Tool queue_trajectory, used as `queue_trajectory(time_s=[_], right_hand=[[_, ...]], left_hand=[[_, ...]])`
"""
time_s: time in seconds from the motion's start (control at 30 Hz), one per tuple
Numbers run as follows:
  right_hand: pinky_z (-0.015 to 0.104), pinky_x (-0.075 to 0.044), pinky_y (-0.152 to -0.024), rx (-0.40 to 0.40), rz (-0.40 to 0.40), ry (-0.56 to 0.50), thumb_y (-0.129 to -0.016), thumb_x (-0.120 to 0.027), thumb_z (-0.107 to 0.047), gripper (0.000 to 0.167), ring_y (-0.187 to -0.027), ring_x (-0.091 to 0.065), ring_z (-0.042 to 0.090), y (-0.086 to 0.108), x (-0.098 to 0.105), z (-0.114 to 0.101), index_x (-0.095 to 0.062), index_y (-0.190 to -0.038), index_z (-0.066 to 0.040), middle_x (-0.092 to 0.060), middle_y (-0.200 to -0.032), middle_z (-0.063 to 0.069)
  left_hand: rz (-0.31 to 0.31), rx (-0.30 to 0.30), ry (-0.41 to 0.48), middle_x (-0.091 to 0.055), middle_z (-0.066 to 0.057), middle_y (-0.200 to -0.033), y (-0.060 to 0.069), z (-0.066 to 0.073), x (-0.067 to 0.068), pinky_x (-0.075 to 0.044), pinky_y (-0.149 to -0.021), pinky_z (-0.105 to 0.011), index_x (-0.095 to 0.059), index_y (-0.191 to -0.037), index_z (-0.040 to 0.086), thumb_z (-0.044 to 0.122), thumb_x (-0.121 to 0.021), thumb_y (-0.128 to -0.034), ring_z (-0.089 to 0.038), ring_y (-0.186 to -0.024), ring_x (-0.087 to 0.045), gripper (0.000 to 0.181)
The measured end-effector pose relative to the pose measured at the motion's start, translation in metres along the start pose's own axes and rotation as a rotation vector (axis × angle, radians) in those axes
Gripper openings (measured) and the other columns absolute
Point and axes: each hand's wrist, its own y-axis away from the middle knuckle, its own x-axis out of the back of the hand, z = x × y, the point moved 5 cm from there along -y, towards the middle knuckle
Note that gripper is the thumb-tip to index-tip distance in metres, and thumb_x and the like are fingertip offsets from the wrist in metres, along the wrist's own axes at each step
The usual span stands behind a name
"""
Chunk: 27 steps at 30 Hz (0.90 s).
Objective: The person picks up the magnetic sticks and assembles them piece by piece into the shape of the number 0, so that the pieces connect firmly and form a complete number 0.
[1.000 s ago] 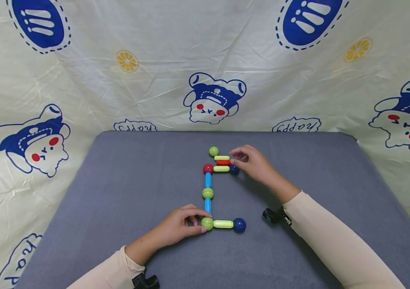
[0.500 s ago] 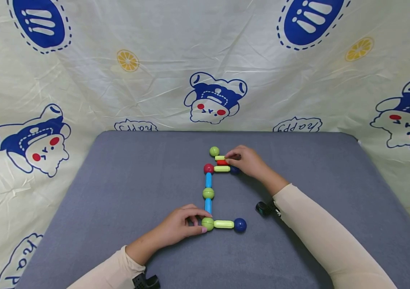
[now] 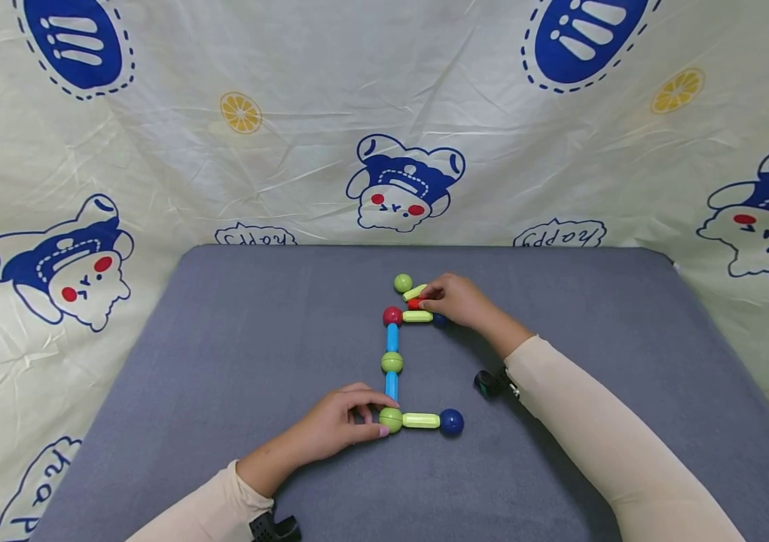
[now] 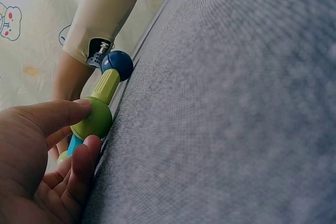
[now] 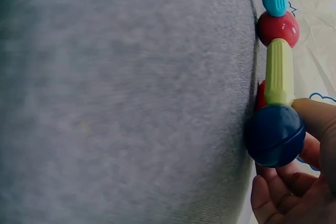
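Observation:
My left hand (image 3: 340,423) holds a green ball (image 3: 391,420) between thumb and fingers at the near corner of a chain of magnetic rods and balls. From that ball a yellow-green rod (image 3: 421,421) runs right to a dark blue ball (image 3: 452,422). Blue rods (image 3: 392,337) and another green ball (image 3: 392,363) lead away to a red ball (image 3: 393,316). My right hand (image 3: 462,301) pinches a red rod (image 3: 414,304), its right end hidden by the fingers. A loose yellow-green rod (image 3: 414,292) lies slanted against those fingertips. The far blue ball (image 5: 274,136) is beside this hand.
A loose green ball (image 3: 403,283) lies behind the slanted rod. The grey table (image 3: 276,316) ends at a back edge before a printed curtain (image 3: 289,173). Black wrist devices (image 3: 490,385) sit under both sleeves.
My right hand has moved left over the loose rods, and its fingers now cover the red rod's right end. The loose yellow-green rod has swung away at its right end. My left hand stays put.

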Motion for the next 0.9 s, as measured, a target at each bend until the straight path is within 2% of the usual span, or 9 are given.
queue_trajectory(time_s=[0.23,0.43,0.6,0.73,0.9], right_hand=[[0.04,-0.053,-0.087,-0.023,-0.045,-0.008,-0.095,-0.071,-0.022,0.023,-0.098,-0.062,0.026,-0.003,0.001,0.0,-0.075,-0.109,-0.004,-0.069,-0.108,0.014],[0.043,-0.052,-0.093,-0.028,0.005,-0.059,-0.096,-0.07,-0.023,0.023,-0.102,-0.062,0.027,-0.001,0.007,0.001,-0.075,-0.111,-0.007,-0.069,-0.111,0.014],[0.047,-0.051,-0.098,-0.055,0.031,-0.117,-0.097,-0.069,-0.027,0.024,-0.109,-0.061,0.029,0.005,0.013,0.003,-0.073,-0.116,-0.011,-0.07,-0.116,0.011],[0.046,-0.052,-0.094,-0.056,0.06,-0.128,-0.097,-0.069,-0.029,0.025,-0.109,-0.06,0.029,0.013,0.016,0.004,-0.072,-0.116,-0.014,-0.07,-0.116,0.009],[0.045,-0.053,-0.09,-0.032,0.114,-0.173,-0.096,-0.071,-0.026,0.023,-0.103,-0.062,0.029,0.026,0.021,-0.001,-0.072,-0.113,-0.012,-0.071,-0.112,0.01]], left_hand=[[-0.006,0.01,0.004,-0.064,0.009,-0.103,0.0,0.001,0.0,-0.052,-0.073,-0.021,-0.073,-0.12,0.029,0.024,-0.078,-0.0896,-0.003,-0.086,-0.059,0.031],[-0.001,-0.009,0.007,-0.064,0.006,-0.104,0.0,0.001,0.001,-0.052,-0.072,-0.021,-0.073,-0.12,0.028,0.025,-0.078,-0.0901,-0.004,-0.086,-0.059,0.03],[-0.004,0.004,0.0,-0.064,0.008,-0.104,0.0,0.001,0.0,-0.051,-0.072,-0.021,-0.073,-0.12,0.029,0.027,-0.078,-0.0901,-0.004,-0.086,-0.059,0.031],[-0.011,0.016,0.001,-0.064,0.009,-0.104,0.0,0.001,0.0,-0.051,-0.072,-0.022,-0.073,-0.121,0.029,0.029,-0.077,-0.0907,-0.004,-0.086,-0.059,0.03],[-0.005,-0.01,0.0,-0.065,0.004,-0.104,0.0,0.001,0.0,-0.051,-0.071,-0.022,-0.073,-0.12,0.027,0.027,-0.077,-0.0907,-0.003,-0.085,-0.058,0.03]])
